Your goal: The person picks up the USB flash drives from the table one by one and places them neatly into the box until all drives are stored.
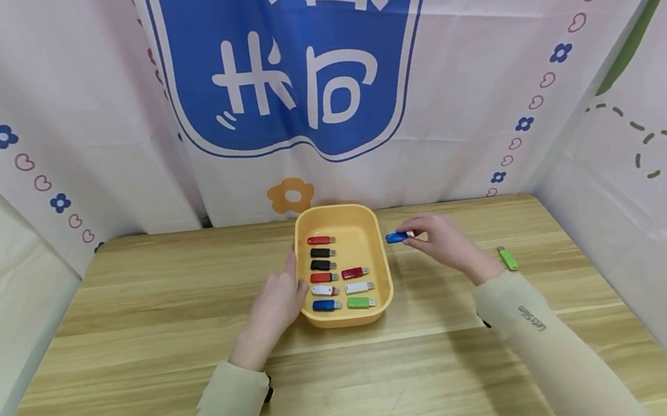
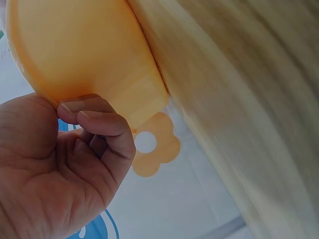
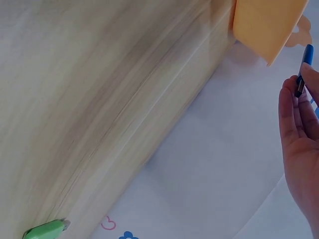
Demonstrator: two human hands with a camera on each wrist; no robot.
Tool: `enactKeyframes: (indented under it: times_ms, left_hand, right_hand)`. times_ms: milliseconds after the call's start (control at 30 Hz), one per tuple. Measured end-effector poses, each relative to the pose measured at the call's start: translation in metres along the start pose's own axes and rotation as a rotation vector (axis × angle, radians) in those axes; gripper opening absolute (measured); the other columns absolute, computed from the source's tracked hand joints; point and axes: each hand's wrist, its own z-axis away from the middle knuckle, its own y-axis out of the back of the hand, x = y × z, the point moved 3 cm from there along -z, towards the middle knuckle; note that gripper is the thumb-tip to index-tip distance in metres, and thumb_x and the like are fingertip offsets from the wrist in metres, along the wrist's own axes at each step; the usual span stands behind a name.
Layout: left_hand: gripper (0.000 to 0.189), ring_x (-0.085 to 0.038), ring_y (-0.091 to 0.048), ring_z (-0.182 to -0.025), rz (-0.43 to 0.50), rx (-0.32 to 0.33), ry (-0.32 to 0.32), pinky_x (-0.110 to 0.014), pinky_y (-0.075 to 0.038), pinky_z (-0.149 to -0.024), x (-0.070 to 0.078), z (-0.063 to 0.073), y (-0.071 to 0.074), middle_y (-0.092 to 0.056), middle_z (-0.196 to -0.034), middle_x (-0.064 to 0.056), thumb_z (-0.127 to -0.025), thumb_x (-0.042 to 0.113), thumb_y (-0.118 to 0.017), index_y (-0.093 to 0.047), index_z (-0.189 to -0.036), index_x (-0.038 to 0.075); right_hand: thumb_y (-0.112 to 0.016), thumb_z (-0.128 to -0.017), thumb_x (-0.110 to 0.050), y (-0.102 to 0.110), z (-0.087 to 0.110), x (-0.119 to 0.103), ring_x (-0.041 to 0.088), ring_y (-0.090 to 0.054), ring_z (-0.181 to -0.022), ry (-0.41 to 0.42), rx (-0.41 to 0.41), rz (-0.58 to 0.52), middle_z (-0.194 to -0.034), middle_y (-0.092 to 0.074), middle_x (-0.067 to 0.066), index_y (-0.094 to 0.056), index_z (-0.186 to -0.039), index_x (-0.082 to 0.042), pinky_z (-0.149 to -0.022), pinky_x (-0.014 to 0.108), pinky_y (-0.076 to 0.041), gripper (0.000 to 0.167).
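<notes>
A yellow plastic tray [image 1: 348, 320] stands on the table with several USB flash drives in two columns, among them a red one [image 1: 319, 241] at the top left and a green one [image 1: 360, 302] at the bottom right. My left hand [image 1: 276, 298] holds the tray's left side, fingers curled against the outer wall [image 2: 99, 45] and thumb at the rim. Just beyond the right rim, my right hand [image 1: 442, 241] pinches a blue USB flash drive [image 1: 397, 237] between thumb and fingers. The right wrist view shows this blue drive [image 3: 308, 56] raised above the tabletop.
Another green USB flash drive [image 1: 507, 259] lies on the wooden table [image 1: 153, 330], right of the tray and near my right forearm. A printed white cloth [image 1: 454, 115] hangs along the table's back edge, and pale cloth [image 1: 644, 216] borders the sides.
</notes>
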Motion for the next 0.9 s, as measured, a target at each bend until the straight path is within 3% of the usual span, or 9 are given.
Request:
enactKeyframes:
  times_ms: [600,900]
  left_hand:
    - [0.065,-0.015,-0.051,-0.046,0.002,-0.014,0.020,-0.026,-0.040,-0.043,-0.001,0.000,0.000,-0.056,-0.064,-0.007,-0.102,0.018,-0.054,-0.023,-0.157,0.000]
    - [0.064,-0.015,-0.051,-0.045,0.003,0.007,0.003,-0.026,-0.039,-0.042,-0.001,0.001,0.001,-0.056,-0.063,-0.007,-0.101,0.016,-0.054,-0.025,-0.156,-0.001]
  right_hand:
    - [-0.071,-0.091,-0.009,-0.009,-0.015,-0.021,0.027,-0.069,-0.097,0.078,0.015,0.005,-0.108,-0.074,0.012,-0.075,-0.109,-0.005,-0.089,0.046,-0.056,0.019]
    - [-0.071,-0.092,-0.010,-0.014,-0.021,-0.026,0.027,-0.069,-0.099,0.049,-0.005,-0.009,-0.112,-0.074,0.012,-0.075,-0.112,-0.005,-0.092,0.046,-0.056,0.022]
